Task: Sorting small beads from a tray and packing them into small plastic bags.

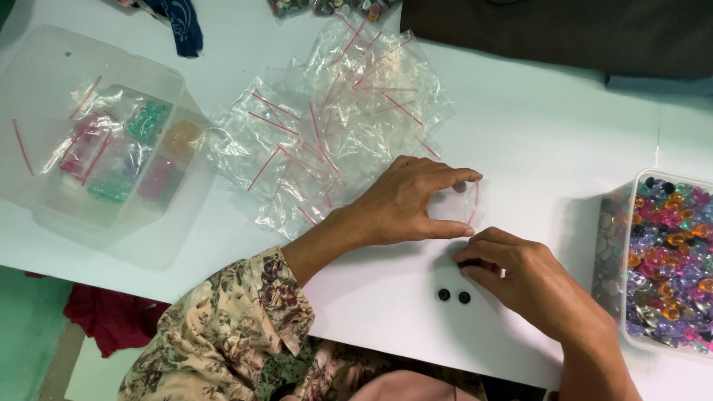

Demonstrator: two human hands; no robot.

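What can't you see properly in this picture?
- Right hand: its fingertips curl under, hiding what they pinch, head view.
- Small clear bag: contents, if any, too faint behind the left hand.
- Bead tub: cut off by the right edge.
- Two black beads: too small for detail.

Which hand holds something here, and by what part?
The left hand pinches a small clear zip bag by its red-striped mouth edge. The right hand grips something small and dark at its fingertips; which part cannot be told.
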